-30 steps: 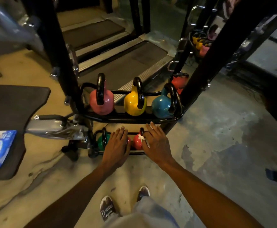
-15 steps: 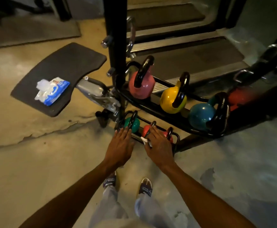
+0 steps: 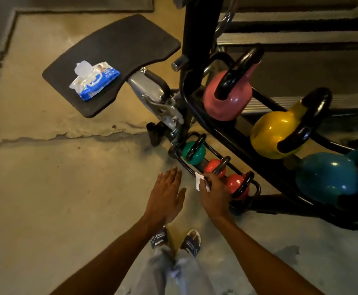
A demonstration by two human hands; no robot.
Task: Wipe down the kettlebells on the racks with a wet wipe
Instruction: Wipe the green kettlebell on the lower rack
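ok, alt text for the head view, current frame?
Seen from above, a person's right hand holds a white wet wipe against a small red kettlebell on a low black floor rack, while the left hand hovers open beside it. Larger pink, yellow and blue kettlebells sit above; a blue wipes pack lies on a dark pad.

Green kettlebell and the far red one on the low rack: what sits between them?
In the head view, another red kettlebell sits between the green kettlebell and the far red one.
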